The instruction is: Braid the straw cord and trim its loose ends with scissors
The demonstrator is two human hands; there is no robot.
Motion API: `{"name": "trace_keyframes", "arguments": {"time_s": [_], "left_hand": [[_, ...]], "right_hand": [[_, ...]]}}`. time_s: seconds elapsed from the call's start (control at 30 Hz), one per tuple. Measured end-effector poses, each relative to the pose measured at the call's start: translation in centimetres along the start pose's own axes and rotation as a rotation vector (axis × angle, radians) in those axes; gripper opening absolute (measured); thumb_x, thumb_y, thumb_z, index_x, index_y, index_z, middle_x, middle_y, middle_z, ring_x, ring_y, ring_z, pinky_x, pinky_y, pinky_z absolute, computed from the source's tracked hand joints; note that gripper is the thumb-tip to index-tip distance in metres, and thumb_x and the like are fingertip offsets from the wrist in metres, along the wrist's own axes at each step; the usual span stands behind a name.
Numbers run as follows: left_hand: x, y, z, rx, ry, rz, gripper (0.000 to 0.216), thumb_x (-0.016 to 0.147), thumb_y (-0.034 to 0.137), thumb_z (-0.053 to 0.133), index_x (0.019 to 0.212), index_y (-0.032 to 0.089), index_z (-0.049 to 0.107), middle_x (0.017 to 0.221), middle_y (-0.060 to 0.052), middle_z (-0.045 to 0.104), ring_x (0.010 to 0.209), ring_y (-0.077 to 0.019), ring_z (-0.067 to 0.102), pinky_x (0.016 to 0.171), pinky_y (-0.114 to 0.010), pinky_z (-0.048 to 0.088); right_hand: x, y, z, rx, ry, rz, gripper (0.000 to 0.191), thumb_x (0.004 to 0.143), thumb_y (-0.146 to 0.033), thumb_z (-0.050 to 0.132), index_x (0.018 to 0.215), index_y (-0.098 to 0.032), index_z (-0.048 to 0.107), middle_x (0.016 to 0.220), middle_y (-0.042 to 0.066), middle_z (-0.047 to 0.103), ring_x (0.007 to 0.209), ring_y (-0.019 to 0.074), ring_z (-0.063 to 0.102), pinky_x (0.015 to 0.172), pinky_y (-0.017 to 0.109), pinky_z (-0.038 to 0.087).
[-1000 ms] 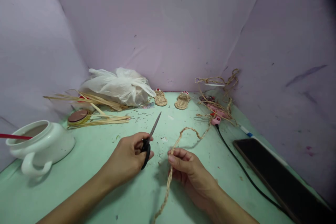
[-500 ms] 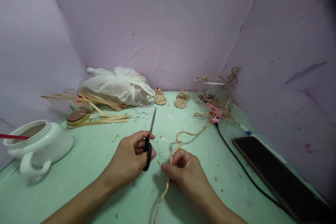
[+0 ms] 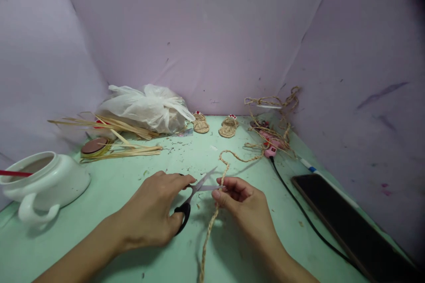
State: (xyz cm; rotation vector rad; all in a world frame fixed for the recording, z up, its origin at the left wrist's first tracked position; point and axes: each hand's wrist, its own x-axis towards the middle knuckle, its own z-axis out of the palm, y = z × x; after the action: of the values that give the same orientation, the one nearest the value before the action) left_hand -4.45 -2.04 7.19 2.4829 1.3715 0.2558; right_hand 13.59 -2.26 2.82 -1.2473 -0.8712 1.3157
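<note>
My left hand [image 3: 156, 208] is closed around the black handles of a pair of scissors [image 3: 192, 193]. Their blades are spread apart and point right, the lower one reaching the braided straw cord [image 3: 210, 232] near my right fingertips. My right hand [image 3: 244, 201] pinches that cord between thumb and fingers. From there the cord hangs down toward the front edge of the view, and its other end curves back to a tangle of cord [image 3: 274, 99] at the right rear. Whether a blade touches the cord I cannot tell.
Two small woven slippers [image 3: 201, 124] with red and white beads stand at the back. Leftward are a white plastic bag [image 3: 146, 108], straw strips [image 3: 133, 154], a round tin [image 3: 94, 146] and a white pot [image 3: 63, 181]. A phone [image 3: 345, 225], black cable [image 3: 299, 201] and pink device [image 3: 270, 150] lie right.
The scissors have turned from pointing away, blades together, to pointing right with blades spread. My left hand has rolled palm down, and my right hand has shifted slightly up and right along the cord.
</note>
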Motion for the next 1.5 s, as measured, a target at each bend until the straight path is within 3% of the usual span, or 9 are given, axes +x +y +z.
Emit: {"name": "trace_keyframes", "arguments": {"time_s": [0.3,0.53,0.7,0.9,1.03,1.13,1.23,1.37,1.5], "left_hand": [[0.2,0.5,1.1,0.206,-0.031,0.046,0.055,0.065,0.017,0.045,0.12,0.015,0.043,0.094,-0.01,0.058,0.079,-0.0233,0.051,0.073,-0.039,0.038],[0.1,0.0,1.6,0.143,-0.088,0.034,0.058,0.066,0.013,0.042,0.124,0.018,0.039,0.094,-0.009,0.059,0.079,-0.0235,0.053,0.073,-0.04,0.039],[0.1,0.0,1.5,0.157,-0.117,0.027,0.059,0.066,0.012,0.043,0.124,0.02,0.038,0.094,-0.008,0.059,0.081,-0.0237,0.054,0.073,-0.038,0.04],[0.2,-0.3,1.9,0.09,-0.119,0.032,0.059,0.066,0.008,0.041,0.123,0.022,0.039,0.09,-0.006,0.062,0.08,-0.0219,0.057,0.07,-0.031,0.041],[0.1,-0.7,1.8,-0.069,-0.071,-0.006,0.051,0.066,0.007,0.041,0.113,0.027,0.048,0.083,-0.001,0.063,0.077,-0.0185,0.058,0.067,-0.026,0.041],[0.4,-0.9,1.4,-0.251,0.062,-0.138,0.041,0.067,0.008,0.04,0.101,0.025,0.054,0.077,0.001,0.062,0.073,-0.0159,0.056,0.065,-0.024,0.04],[0.8,-0.7,1.5,-0.576,0.135,-0.282,0.027,0.068,0.015,0.045,0.093,0.019,0.053,0.065,0.002,0.056,0.058,-0.0116,0.049,0.054,-0.021,0.037],[1.0,0.5,3.0,-0.957,0.016,-0.434,0.025,0.061,0.023,0.057,0.085,0.014,0.051,0.051,0.007,0.046,0.044,-0.0066,0.037,0.042,-0.018,0.027],[0.9,2.1,4.9,-1.225,-0.058,-0.541,0.032,0.055,0.022,0.061,0.084,0.014,0.048,0.053,0.004,0.053,0.039,-0.005,0.037,0.04,-0.019,0.027]], "right_hand": [[-0.8,0.4,0.4,-0.204,-0.059,0.014,0.025,0.052,-0.023,0.071,0.073,-0.014,0.062,0.059,0.002,0.063,0.053,0.0132,0.053,0.051,0.025,0.042],[-1.0,0.4,0.5,-0.28,-0.063,-0.072,0.01,0.056,-0.018,0.068,0.061,-0.015,0.06,0.049,-0.005,0.05,0.047,0.0089,0.043,0.046,0.022,0.035],[-0.9,0.4,0.5,-0.286,-0.052,-0.03,0.011,0.057,-0.02,0.067,0.064,-0.015,0.059,0.052,-0.003,0.053,0.048,0.0098,0.044,0.047,0.023,0.036],[-1.1,0.7,0.3,-0.317,-0.071,-0.127,0.011,0.06,-0.021,0.065,0.057,-0.016,0.055,0.053,-0.004,0.049,0.049,0.0097,0.043,0.047,0.023,0.035],[-1.2,0.6,0.4,-0.29,-0.04,-0.118,0.012,0.06,-0.022,0.066,0.057,-0.016,0.056,0.054,-0.002,0.051,0.05,0.0103,0.044,0.049,0.024,0.036],[-1.0,0.7,0.6,-0.18,-0.028,-0.033,0.013,0.055,-0.021,0.069,0.063,-0.015,0.06,0.053,-0.003,0.052,0.049,0.0095,0.044,0.048,0.023,0.037],[-0.8,1.2,0.8,0.013,-0.048,0.093,0.024,0.047,-0.022,0.074,0.066,-0.014,0.061,0.051,-0.004,0.053,0.046,0.009,0.047,0.048,0.023,0.041],[-0.9,1.7,0.7,0.19,-0.089,0.245,0.036,0.045,-0.026,0.078,0.073,-0.013,0.061,0.053,-0.001,0.059,0.048,0.012,0.055,0.054,0.028,0.047],[-1.2,1.6,0.6,0.21,-0.118,0.311,0.034,0.049,-0.028,0.078,0.074,-0.012,0.063,0.053,0.0,0.06,0.046,0.0099,0.053,0.048,0.021,0.04]]}}
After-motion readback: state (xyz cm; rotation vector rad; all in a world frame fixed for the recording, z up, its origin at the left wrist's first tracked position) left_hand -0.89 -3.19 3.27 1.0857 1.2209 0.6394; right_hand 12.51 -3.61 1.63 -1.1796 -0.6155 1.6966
